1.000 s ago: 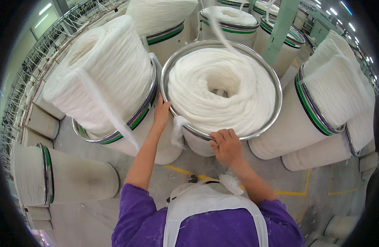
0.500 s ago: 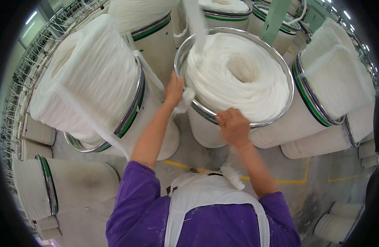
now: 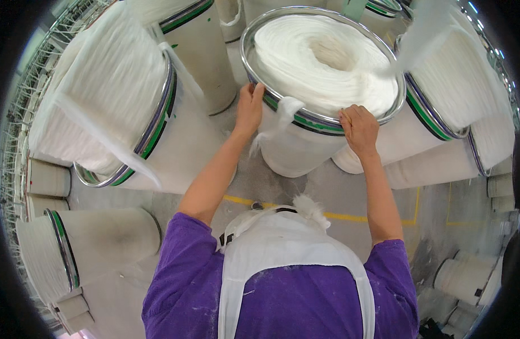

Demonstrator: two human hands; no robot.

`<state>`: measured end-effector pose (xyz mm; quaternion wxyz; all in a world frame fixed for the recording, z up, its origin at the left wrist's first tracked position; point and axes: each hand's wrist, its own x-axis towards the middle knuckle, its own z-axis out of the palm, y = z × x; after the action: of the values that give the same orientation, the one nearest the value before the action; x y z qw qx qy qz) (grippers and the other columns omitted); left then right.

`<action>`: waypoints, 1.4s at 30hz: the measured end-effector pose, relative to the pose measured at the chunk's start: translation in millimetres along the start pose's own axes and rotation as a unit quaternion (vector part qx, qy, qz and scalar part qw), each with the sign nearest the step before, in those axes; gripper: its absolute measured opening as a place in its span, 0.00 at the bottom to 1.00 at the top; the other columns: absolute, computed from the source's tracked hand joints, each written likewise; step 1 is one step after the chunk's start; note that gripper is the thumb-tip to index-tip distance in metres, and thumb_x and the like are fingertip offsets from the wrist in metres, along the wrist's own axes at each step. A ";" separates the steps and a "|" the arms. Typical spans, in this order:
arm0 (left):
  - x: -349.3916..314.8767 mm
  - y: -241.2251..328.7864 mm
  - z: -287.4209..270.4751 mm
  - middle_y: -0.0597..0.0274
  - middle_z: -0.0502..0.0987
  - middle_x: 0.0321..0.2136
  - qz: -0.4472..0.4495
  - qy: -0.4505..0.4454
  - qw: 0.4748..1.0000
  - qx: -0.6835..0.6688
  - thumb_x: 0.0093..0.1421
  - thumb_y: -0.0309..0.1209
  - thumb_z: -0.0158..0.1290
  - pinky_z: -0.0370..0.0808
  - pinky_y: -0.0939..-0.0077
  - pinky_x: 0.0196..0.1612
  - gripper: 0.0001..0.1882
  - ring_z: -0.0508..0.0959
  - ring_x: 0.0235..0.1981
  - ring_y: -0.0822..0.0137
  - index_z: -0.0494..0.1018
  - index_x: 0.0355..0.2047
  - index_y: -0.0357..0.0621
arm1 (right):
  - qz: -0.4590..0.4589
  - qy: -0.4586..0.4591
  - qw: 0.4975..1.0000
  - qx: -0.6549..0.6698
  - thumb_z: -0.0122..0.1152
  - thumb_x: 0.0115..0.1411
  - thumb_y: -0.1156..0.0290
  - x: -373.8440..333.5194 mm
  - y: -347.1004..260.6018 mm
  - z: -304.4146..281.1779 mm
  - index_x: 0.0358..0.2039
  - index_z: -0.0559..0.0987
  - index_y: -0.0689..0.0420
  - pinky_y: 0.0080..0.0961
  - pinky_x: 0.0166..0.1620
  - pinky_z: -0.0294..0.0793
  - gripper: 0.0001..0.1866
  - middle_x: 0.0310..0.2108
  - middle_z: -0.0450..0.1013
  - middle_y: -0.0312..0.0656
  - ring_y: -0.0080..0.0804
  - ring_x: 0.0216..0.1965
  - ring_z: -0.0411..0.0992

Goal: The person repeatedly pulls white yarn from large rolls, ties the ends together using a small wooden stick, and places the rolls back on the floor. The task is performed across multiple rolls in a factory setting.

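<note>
A tall white sliver can (image 3: pixel 305 148) stands in front of me, with a shiny metal rim (image 3: pixel 328 117) and a green band below it. Thick white fibre sliver (image 3: pixel 350 85) lies coiled inside around a central hole. My left hand (image 3: pixel 250 107) is closed on the left front of the rim. On the right front, my right hand (image 3: pixel 360 129) grips the same rim, fingers curled over its edge. Between my hands, a loose sliver end (image 3: pixel 286 113) hangs over the rim down the can's side. A blurred sliver strand (image 3: pixel 421 42) rises at the can's right.
A full can (image 3: pixel 184 135) leans in close at my left, and another can (image 3: pixel 195 53) stands behind it. More full cans (image 3: pixel 440 113) crowd the right. A smaller-looking can (image 3: pixel 110 243) is at lower left. A yellow line (image 3: pixel 350 217) marks the grey floor.
The hanging sliver end has shifted right along the rim. The rising strand was at the can's left and is now at its right. My right hand has moved right along the rim.
</note>
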<state>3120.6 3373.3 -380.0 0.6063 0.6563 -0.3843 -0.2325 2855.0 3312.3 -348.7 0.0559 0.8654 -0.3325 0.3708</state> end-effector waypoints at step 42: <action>-162.8 -73.4 -108.8 0.68 0.73 0.24 -0.186 -0.067 0.980 -0.028 0.63 0.35 0.50 0.69 0.79 0.32 0.13 0.71 0.26 0.76 0.75 0.40 0.36 | 0.595 0.030 0.323 0.736 0.51 0.65 0.61 -195.3 -25.1 -7.7 0.48 0.73 0.55 0.12 0.18 0.49 0.16 0.26 0.69 0.28 0.14 0.16 0.54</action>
<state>3123.7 3566.2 -460.7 0.5435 0.6818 -0.2884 -0.3956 2767.4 3438.6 -472.0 -0.8290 0.1118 -0.3474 0.4238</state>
